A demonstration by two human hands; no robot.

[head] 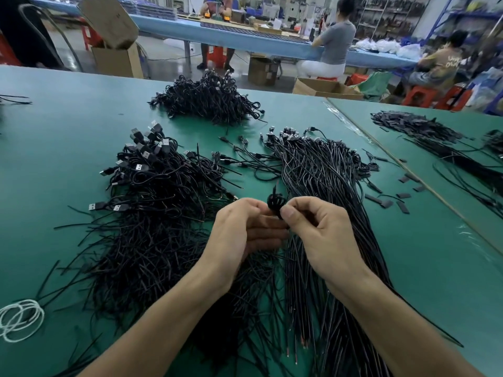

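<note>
Cable pile (299, 308) under my wrists — stock within reach. My left hand (239, 229) and right hand (321, 235) both pinch coiled cable (275, 204), fingers curled — keeps loops tight.

- We hold a small coiled black cable (276, 204) between both hands: left hand (239, 229) grips it, right hand (318, 229) pinches it.
- Left of the grip: tangled USB cable pile (163, 180).
- Right of and under the grip: straight cable bundle (326, 172).
- Beyond the grip, well apart: far cable heap (209, 99).
- All lies on the green table (68, 118).
</note>
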